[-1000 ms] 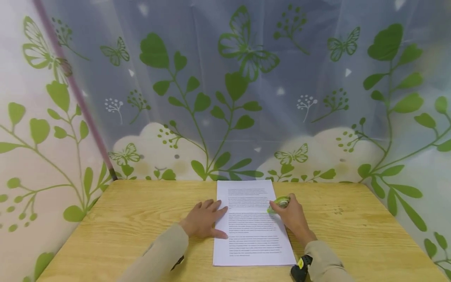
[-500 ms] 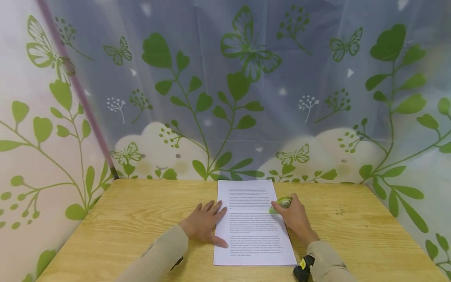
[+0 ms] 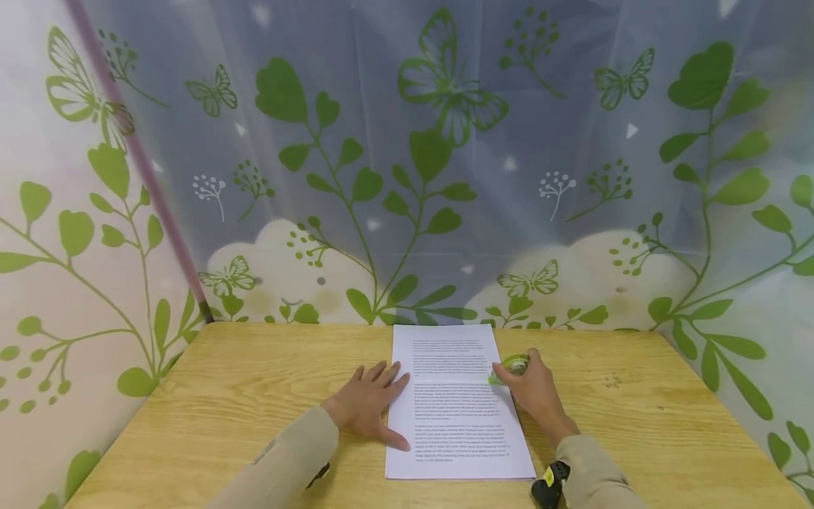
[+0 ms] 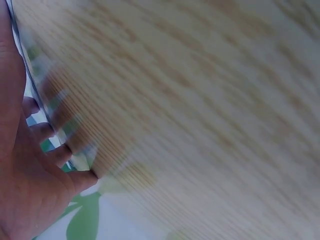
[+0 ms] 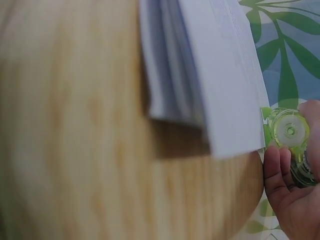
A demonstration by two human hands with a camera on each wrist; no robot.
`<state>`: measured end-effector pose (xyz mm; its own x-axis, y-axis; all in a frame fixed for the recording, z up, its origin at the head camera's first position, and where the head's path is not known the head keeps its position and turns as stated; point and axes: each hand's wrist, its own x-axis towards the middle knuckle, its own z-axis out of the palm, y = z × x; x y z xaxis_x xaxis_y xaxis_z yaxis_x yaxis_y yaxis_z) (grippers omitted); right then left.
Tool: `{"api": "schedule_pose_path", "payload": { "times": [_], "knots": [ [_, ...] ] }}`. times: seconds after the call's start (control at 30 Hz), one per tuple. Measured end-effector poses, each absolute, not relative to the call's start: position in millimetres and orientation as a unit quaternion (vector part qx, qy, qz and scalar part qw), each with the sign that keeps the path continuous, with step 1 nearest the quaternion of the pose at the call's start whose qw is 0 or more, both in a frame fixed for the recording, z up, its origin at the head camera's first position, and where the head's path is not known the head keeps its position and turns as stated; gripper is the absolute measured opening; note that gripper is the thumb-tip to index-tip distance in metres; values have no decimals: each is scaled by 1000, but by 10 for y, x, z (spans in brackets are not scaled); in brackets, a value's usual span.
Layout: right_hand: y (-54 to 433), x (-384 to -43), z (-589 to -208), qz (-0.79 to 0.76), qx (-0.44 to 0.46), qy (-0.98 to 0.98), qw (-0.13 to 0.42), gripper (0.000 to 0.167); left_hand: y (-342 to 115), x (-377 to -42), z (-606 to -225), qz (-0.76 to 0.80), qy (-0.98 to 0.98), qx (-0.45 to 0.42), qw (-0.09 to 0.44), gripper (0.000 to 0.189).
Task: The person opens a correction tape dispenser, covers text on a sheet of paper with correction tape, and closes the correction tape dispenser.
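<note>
A stack of printed paper (image 3: pixel 454 452) lies on the table, lines of text across its top sheet. My left hand (image 3: pixel 367 404) rests on its left edge with fingers spread and thumb toward the front. In my right hand (image 3: pixel 537 392) is a green see-through correction tape (image 3: pixel 516 365), pinched between thumb and fingers. Its tip is down at the right side of the sheet, level with a white band between text lines. The right wrist view shows the reel inside the correction tape (image 5: pixel 290 130) and its head at the paper's edge (image 5: pixel 225 100). Fingers (image 4: pixel 60 152) of my left hand appear in the left wrist view.
The wooden table (image 3: pixel 254 375) reaches back to a patterned curtain (image 3: pixel 356 233) with green leaves and butterflies. A black wrist device (image 3: pixel 548 484) sits below my right sleeve. In the right wrist view, several layers show at the stack's side.
My right hand has shifted slightly to the right with the correction tape. My left thumb has slid toward the front of the sheet. The paper stays in place.
</note>
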<state>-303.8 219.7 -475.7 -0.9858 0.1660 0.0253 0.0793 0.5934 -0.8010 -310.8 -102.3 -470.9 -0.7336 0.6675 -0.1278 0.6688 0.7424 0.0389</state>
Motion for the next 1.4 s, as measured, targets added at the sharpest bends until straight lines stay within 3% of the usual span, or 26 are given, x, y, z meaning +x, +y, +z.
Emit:
{"api": "schedule_pose_path", "payload": {
  "times": [0.3, 0.63, 1.03, 1.27, 1.4],
  "knots": [
    [2193, -3033, -4736, 458, -68, -885, 45, 60, -1034, -3066, -4644, -2, 932, 354, 73, 117],
    [2329, -3031, -4839, 582, -142, -799, 57, 77, -1030, -3039, -4651, -2, 931, 357, 73, 116],
    [2323, -3019, -4806, 638, -172, -746, 85, 81, -1025, -3054, -4661, -5, 932, 355, 69, 116],
    [2135, -2990, -4746, 693, -191, -689, 95, 63, -1036, -3057, -4676, 0, 933, 352, 71, 116],
    [1900, -2997, -4693, 683, -173, -705, 83, 65, -1034, -3056, -4674, 2, 933, 352, 72, 116]
  ]
}}
